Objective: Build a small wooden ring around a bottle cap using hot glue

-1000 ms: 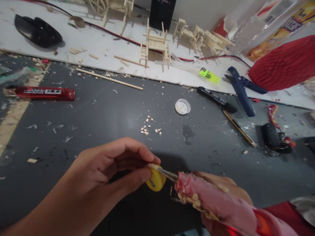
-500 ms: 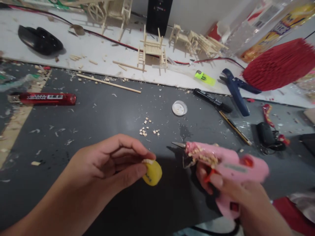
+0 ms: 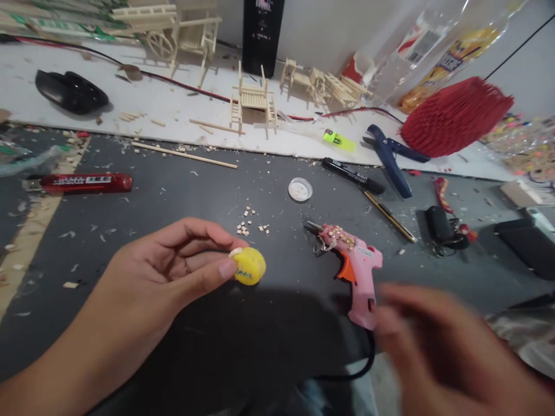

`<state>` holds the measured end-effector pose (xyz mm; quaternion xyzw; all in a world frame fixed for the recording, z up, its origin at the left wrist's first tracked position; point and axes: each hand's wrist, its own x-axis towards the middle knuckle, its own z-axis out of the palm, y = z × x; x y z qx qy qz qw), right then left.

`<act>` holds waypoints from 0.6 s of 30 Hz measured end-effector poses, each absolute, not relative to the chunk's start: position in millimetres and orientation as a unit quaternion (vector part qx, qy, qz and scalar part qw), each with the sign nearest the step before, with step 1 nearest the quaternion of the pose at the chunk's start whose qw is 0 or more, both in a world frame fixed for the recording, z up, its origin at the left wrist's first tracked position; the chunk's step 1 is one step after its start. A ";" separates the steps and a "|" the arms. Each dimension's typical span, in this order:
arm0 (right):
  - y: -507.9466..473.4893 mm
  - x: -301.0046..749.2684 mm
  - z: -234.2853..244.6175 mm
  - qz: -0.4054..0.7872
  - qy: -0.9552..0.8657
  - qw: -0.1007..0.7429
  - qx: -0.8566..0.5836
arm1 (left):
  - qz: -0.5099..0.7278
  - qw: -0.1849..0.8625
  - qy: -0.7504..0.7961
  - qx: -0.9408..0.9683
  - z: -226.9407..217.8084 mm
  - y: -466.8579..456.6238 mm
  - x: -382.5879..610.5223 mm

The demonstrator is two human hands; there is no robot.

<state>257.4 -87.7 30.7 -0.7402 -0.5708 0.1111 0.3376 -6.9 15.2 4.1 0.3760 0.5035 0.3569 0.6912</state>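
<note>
Between thumb and fingers, my left hand (image 3: 182, 263) pinches a round yellow cap (image 3: 250, 267) with blue lettering. A small pale bit sits at the cap's edge by my fingertips. A pink hot glue gun (image 3: 363, 271) with an orange trigger lies on the grey table, its nozzle toward the upper left and dried glue crusted near the tip. Just right of its handle is my right hand (image 3: 437, 341), smeared by motion and apart from the gun. Past the cap lie several tiny cut wood pieces (image 3: 245, 226).
Behind stand a miniature wooden chair (image 3: 254, 98) and other stick models. Around the table lie a red cutter (image 3: 87, 182), a thin stick (image 3: 184, 155), a white lid (image 3: 300, 189), a black marker (image 3: 352, 175), blue pliers (image 3: 390, 159), a green lighter (image 3: 339, 140) and keys (image 3: 446, 228).
My right hand has let go of the glue gun, which now lies on the table, and has drawn back to the right. My left hand still holds the yellow cap, turned slightly.
</note>
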 end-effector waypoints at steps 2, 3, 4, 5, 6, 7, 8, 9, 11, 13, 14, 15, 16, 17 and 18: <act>-80.3 216.4 22.1 0.172 -0.675 0.303 -0.651 | 0.363 0.692 0.499 0.375 8.0 15.9 -4.5; -73.4 200.4 16.7 0.198 -0.680 0.301 -0.639 | 0.367 0.695 0.495 0.371 9.2 16.3 -3.3; -65.5 188.1 11.2 0.203 -0.680 0.301 -0.637 | 0.370 0.698 0.491 0.367 9.7 16.7 -2.3; -57.5 179.6 6.0 0.201 -0.686 0.297 -0.633 | 0.373 0.701 0.487 0.364 9.6 17.1 -1.6; -50.4 174.5 1.6 0.196 -0.688 0.291 -0.635 | 0.376 0.703 0.482 0.364 8.8 17.3 -1.2; -44.8 172.2 -1.9 0.191 -0.690 0.283 -0.638 | 0.376 0.704 0.481 0.363 7.6 17.5 -1.2; -41.1 172.0 -4.1 0.189 -0.692 0.278 -0.639 | 0.376 0.705 0.480 0.363 6.3 17.5 -1.6; -39.5 173.3 -5.2 0.189 -0.692 0.278 -0.639 | 0.374 0.705 0.481 0.362 5.0 17.3 -2.3; -42.0 178.2 -4.1 0.201 -0.684 0.296 -0.636 | 0.372 0.705 0.486 0.358 3.1 16.4 -4.5; -49.9 184.2 0.1 0.231 -0.670 0.314 -0.632 | 0.372 0.701 0.493 0.357 2.7 15.5 -6.8; -55.0 187.1 3.0 0.244 -0.659 0.323 -0.634 | 0.373 0.697 0.497 0.359 2.8 15.2 -7.6; -60.2 189.8 6.2 0.256 -0.642 0.332 -0.643 | 0.371 0.693 0.503 0.359 3.0 15.2 -8.0; -65.3 192.2 9.5 0.266 -0.617 0.345 -0.655 | 0.371 0.689 0.507 0.360 3.1 15.3 -8.1; -69.8 194.1 12.9 0.278 -0.585 0.363 -0.670 | 0.370 0.686 0.510 0.363 3.1 15.4 -7.8; -73.6 195.3 16.4 0.296 -0.543 0.385 -0.685 | 0.367 0.685 0.512 0.366 3.0 15.5 -7.2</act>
